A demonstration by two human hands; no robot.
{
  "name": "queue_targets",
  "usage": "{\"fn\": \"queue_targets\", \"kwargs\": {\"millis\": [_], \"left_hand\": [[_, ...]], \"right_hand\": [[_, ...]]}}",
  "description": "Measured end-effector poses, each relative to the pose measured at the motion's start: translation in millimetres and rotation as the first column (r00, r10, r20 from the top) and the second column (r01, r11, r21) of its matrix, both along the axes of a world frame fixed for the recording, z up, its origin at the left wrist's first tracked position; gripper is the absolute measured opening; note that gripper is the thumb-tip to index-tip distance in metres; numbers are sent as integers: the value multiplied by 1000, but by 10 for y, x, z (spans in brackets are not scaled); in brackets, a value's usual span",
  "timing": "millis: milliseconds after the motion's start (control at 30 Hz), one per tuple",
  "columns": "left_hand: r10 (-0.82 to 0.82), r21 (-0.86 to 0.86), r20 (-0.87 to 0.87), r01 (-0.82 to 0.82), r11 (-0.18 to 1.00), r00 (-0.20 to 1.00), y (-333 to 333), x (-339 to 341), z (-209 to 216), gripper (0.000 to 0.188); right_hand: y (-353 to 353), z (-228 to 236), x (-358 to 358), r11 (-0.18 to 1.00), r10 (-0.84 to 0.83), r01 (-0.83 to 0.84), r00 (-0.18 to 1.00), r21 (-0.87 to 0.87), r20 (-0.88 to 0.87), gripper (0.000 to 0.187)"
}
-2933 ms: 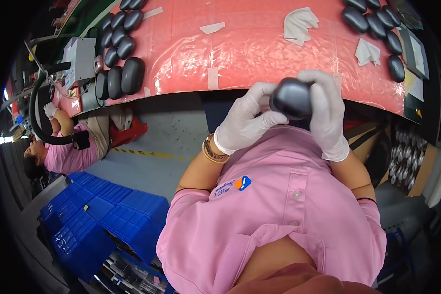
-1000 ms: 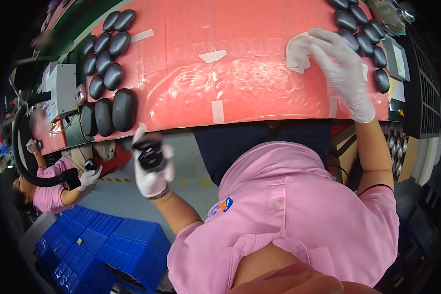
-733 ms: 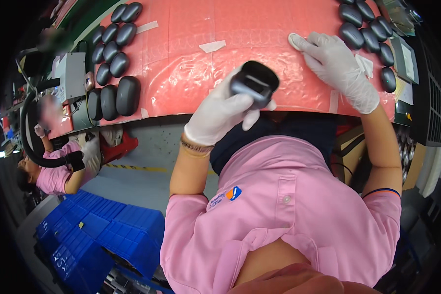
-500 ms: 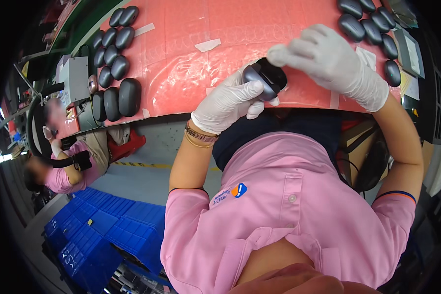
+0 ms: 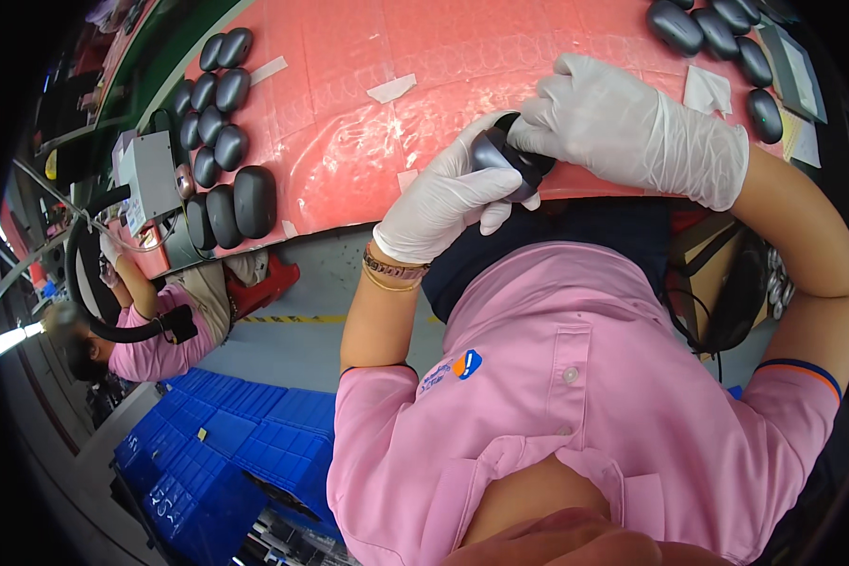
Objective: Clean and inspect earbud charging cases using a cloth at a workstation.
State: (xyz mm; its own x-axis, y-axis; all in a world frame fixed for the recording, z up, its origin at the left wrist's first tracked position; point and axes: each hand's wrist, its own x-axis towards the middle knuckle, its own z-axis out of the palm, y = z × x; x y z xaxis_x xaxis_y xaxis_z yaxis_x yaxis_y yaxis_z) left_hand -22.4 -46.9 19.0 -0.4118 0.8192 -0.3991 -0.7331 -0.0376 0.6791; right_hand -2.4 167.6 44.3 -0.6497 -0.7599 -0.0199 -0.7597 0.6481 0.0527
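A grey-blue earbud charging case with a glossy black inner side sits in my gloved left hand, just above the table's near edge. My left fingers and thumb are wrapped round its shell. Over the black side, my gloved right hand has its fingers bent together and touching the case. Its fingertips are partly hidden, and I cannot make out whether they pinch something there. Several like cases stand in a group at the table's left, with larger dark cases nearer me.
Pink sheeting covers the table. More cases and a white paper piece lie at the right. A grey box stands at the left. Beyond it, another person works. Blue bins are on the floor at lower left.
My right hand has come down and left onto the case's black side, its fingers now curled against it. My left hand keeps its hold. The whole view has shifted slightly.
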Motion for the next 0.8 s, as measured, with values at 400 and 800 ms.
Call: {"fn": "queue_targets", "kwargs": {"millis": [400, 800], "left_hand": [[34, 9, -28, -34, 999, 999, 16, 47, -11, 52], [-4, 112, 49, -1, 994, 999, -61, -38, -99, 56]], "right_hand": [[222, -93, 182, 652, -76, 364, 904, -665, 420, 33], [-40, -189, 309, 933, -279, 239, 953, -269, -122, 52]]}}
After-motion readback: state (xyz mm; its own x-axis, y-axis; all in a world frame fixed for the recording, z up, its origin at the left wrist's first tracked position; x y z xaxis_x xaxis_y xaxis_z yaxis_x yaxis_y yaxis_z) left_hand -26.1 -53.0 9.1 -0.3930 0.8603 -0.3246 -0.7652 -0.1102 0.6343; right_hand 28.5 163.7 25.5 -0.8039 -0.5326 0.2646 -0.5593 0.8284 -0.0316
